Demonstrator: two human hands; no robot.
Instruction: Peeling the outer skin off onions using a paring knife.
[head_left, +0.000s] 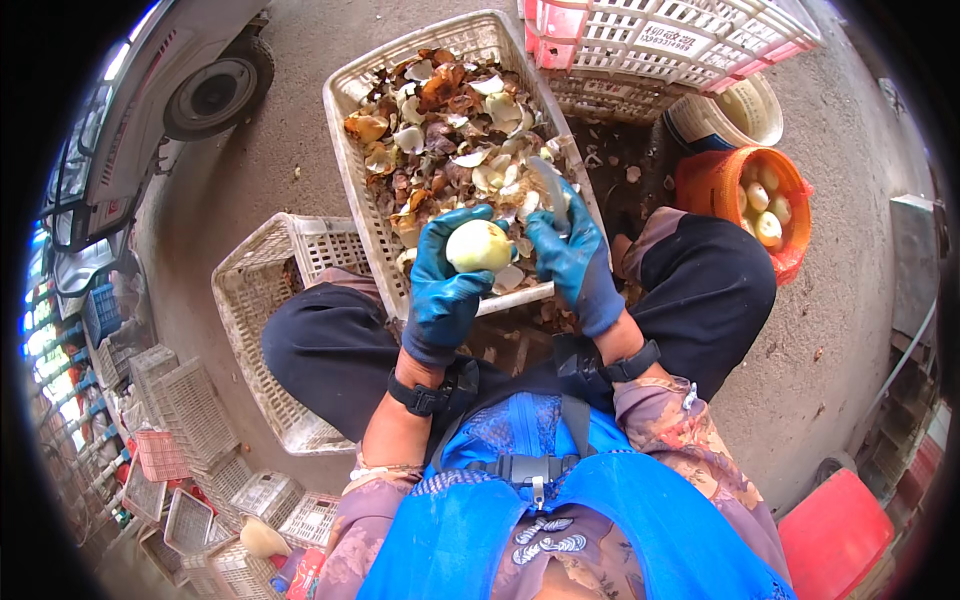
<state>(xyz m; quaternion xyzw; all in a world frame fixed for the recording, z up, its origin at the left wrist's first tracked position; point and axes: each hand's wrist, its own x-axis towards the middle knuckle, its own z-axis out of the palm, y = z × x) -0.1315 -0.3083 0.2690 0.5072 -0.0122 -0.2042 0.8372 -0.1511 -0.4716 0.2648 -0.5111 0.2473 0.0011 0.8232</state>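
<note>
My left hand (450, 277), in a blue coated glove, holds a pale peeled onion (478, 247) over the near end of a plastic crate (349, 161). My right hand (571, 251), gloved alike, is closed on a knife (555, 191) whose curved blade points up and away from me. The knife's handle is hidden in the glove. A small gap lies between blade and onion. Brown skins and pale onion peelings (450, 142) fill much of the crate. At the right, an orange mesh bag lines a bucket (686, 184) with several peeled onions (757, 197) inside.
An open white crate (251, 330) lies by my left knee. A red-and-white crate (660, 37) and a pale bucket (757, 112) stand beyond the right side. A vehicle wheel (217, 90) is at the upper left, stacked crates (195, 412) at the lower left, a red seat (836, 532) at the lower right.
</note>
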